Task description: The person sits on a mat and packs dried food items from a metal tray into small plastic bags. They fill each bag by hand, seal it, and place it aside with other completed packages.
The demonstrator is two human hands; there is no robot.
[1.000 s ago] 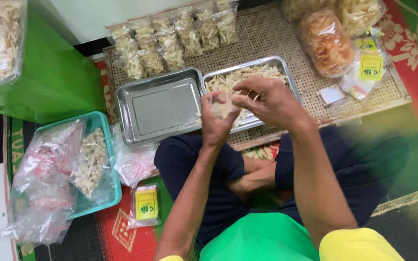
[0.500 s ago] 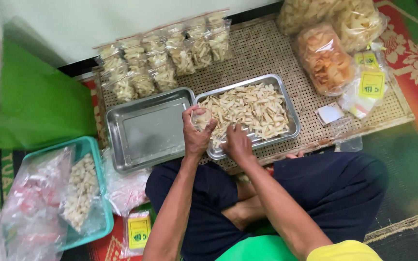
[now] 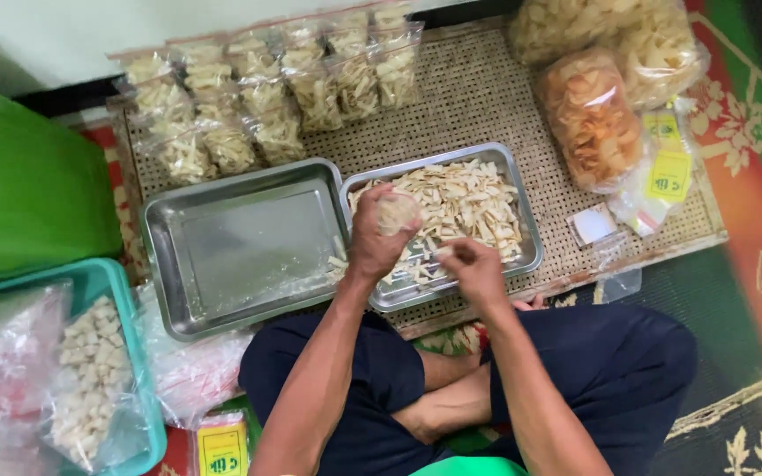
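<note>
The left hand (image 3: 370, 240) holds a small clear bag (image 3: 396, 211), partly filled, over the right tray (image 3: 529, 231); the right hand (image 3: 474, 269) pinches chips (image 3: 465, 198) — many remain; filled bags (image 3: 266, 97) stand behind; the left tray (image 3: 222, 247) lies bare.

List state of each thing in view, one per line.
left hand: raised over the chip tray, closed on a small bag of chips
right hand: low over the chip tray's near edge, fingers pinched
right tray: holds loose pale chips
left tray: nearly bare, a few crumbs
filled small bags: packed, laid in rows on the woven mat
teal basket: holds bagged chips
orange cracker bag: full, lying on the mat
</note>
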